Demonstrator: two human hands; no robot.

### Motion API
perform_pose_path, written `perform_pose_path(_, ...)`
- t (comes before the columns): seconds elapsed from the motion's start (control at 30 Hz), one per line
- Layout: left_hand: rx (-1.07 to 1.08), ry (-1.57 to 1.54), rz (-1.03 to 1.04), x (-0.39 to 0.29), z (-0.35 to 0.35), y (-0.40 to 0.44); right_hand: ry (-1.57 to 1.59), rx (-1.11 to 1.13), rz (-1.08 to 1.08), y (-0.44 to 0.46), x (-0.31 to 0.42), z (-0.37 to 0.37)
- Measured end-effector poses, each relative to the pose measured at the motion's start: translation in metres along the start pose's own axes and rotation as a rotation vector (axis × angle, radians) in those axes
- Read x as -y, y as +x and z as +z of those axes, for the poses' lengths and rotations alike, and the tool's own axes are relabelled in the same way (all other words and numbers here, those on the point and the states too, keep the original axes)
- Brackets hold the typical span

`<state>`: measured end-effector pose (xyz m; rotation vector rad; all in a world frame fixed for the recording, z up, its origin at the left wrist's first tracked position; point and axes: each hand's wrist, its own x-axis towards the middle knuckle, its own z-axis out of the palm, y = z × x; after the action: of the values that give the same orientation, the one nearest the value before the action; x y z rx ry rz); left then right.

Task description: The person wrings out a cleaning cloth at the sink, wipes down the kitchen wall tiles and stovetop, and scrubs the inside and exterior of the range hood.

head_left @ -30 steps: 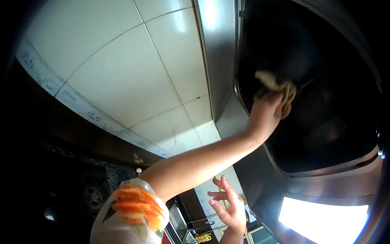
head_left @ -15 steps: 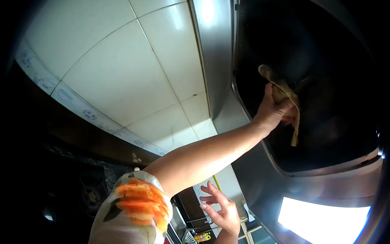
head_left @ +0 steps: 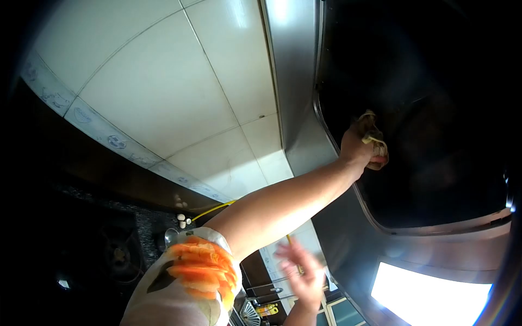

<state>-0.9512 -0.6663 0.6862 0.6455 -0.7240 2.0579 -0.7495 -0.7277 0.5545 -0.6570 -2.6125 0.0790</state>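
My left hand (head_left: 359, 144) reaches up at the end of a bare arm and grips a crumpled brownish cloth (head_left: 374, 137). The cloth is bunched against the dark panel (head_left: 435, 108) of a range hood. Part of the fingers is hidden by the cloth and shadow. Low in the view, my right hand (head_left: 304, 277) hangs in the air, blurred by motion, with its fingers stretched out and nothing visible in them. A sleeve with an orange flower (head_left: 201, 269) covers my left upper arm.
White wall tiles (head_left: 163, 92) with a patterned border stand at left. Below them lies a dark gas stove (head_left: 118, 254). Near it are small white objects (head_left: 182, 220) and a yellow hose (head_left: 213, 209). A bright lamp (head_left: 429, 296) shines at lower right. A yellow bottle (head_left: 267, 309) stands lower down.
The cloth went from spread out to bunched up in my left hand, which shifted slightly down and left. My right hand moved slightly and is now blurred.
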Motion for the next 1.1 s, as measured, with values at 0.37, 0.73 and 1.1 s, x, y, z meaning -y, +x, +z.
perform_pose_path(0.37, 0.453, 0.280, -0.098, -0.034, -0.036, -0.026, -0.292, -0.802, -0.487, 0.170, 0.035, -0.022)
perform_pose_path(0.73, 0.205, 0.618, 0.137, -0.101, -0.074, -0.101, 0.658, -1.252, -0.711, 0.224, 0.043, -0.022)
perform_pose_path(1.1, 0.174, 0.722, 0.210, -0.143, -0.068, -0.120, 0.377, -1.442, -0.712, 0.261, 0.024, -0.020)
